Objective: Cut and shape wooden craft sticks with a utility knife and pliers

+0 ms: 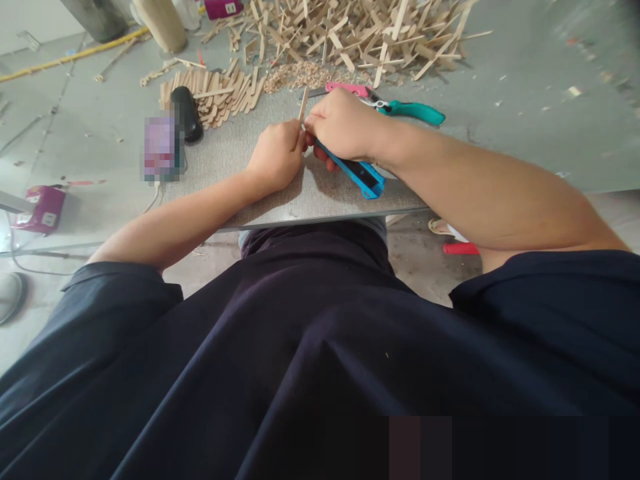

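Observation:
Pinched in my left hand is a flat wooden craft stick, its free end pointing up and away from me. My right hand is closed around a blue utility knife, whose handle end sticks out toward my body. Both hands meet over the table's near edge, fingertips almost touching. The knife's blade is hidden behind my fingers. Just beyond my right hand lie a pink-handled tool and pliers with teal handles.
A large heap of craft sticks covers the far side. Wood shavings and a neater stick pile lie nearer. At left are a black case, a blurred phone-like item on a cable and a purple box.

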Demonstrator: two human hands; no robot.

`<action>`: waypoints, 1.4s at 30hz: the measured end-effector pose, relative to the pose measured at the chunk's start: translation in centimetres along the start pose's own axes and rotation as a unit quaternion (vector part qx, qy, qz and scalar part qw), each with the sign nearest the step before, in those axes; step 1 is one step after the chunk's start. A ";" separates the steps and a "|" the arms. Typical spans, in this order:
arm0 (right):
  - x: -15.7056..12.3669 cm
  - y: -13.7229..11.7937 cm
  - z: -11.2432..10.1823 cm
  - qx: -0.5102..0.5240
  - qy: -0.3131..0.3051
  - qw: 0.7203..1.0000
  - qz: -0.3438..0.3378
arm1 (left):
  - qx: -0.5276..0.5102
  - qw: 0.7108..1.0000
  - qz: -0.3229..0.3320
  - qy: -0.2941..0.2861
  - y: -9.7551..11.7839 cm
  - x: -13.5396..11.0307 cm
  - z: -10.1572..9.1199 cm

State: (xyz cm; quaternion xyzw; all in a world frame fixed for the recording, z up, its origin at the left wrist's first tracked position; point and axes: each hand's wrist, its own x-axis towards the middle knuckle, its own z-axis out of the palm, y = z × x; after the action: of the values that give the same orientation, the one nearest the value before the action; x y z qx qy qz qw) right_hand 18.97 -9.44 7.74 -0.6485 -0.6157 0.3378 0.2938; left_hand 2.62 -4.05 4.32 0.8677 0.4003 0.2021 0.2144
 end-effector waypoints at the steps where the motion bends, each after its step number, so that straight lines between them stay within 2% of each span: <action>1: 0.1 0.0 -0.1 0.007 -0.006 1.000 0.003 | 0.017 1.000 -0.003 -0.005 0.1 0.0 -0.1; 9: 0.7 1.1 -0.4 0.034 -0.036 0.999 -0.012 | 0.116 0.993 0.010 -0.038 1.1 -0.3 -0.6; 16: 2.6 3.2 -0.5 0.057 -0.066 0.995 -0.048 | 0.113 0.993 0.017 -0.040 0.6 0.0 -0.9; 19: 2.7 3.5 -0.7 0.086 -0.099 0.990 -0.056 | 0.056 0.997 0.025 -0.038 -0.2 0.2 -1.2; 22: 1.9 2.7 -0.9 0.113 -0.111 0.986 -0.042 | -0.049 0.998 0.024 -0.040 -0.7 0.1 -1.6; 26: 0.4 1.3 -1.1 0.135 -0.117 0.983 -0.032 | -0.180 0.982 0.016 -0.061 -0.7 -0.3 -2.2; 29: -0.1 0.8 -1.2 0.138 -0.123 0.983 -0.024 | -0.242 0.967 -0.001 -0.081 -0.5 -0.5 -2.5; 34: -0.1 0.9 -1.0 0.155 -0.114 0.981 -0.023 | -0.288 0.952 -0.019 -0.100 -0.2 -0.7 -2.7; 42: 0.1 0.9 -1.4 0.174 -0.145 0.974 -0.023 | -0.304 0.948 -0.017 -0.095 -0.2 -0.6 -2.2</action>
State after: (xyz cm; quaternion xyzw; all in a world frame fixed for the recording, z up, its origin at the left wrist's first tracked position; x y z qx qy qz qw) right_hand 20.63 -9.31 7.80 -0.5171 -0.5981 0.5237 0.3172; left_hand 0.97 -3.96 5.97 0.7698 0.3123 0.2275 0.5080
